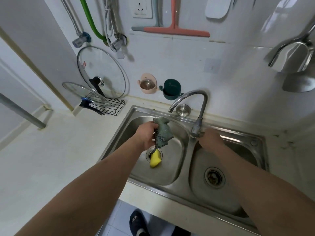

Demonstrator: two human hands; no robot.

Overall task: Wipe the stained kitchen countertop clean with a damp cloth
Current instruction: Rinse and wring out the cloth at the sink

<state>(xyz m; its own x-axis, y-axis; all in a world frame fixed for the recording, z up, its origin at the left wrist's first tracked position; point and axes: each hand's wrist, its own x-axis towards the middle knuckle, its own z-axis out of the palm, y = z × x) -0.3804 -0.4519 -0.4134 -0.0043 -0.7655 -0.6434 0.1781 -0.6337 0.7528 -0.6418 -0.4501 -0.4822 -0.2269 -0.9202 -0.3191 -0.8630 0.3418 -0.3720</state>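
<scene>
My left hand (147, 134) grips a grey-green cloth (162, 133) and holds it up over the left basin of the steel double sink (185, 116), below the faucet spout (189, 99). My right hand (210, 138) is at the base of the faucet (196, 130), its fingers curled around the handle there. A yellow sponge (155, 159) lies on the left basin's drain. No running water shows at the spout. The pale countertop (59, 159) stretches to the left of the sink.
A wire rack (109, 106) with two glass lids (102, 72) stands at the back left. A metal pole (22, 111) meets the counter at the far left. Pink (148, 84) and green holders (171, 90) hang on the wall. A squeegee (175, 29) hangs higher up.
</scene>
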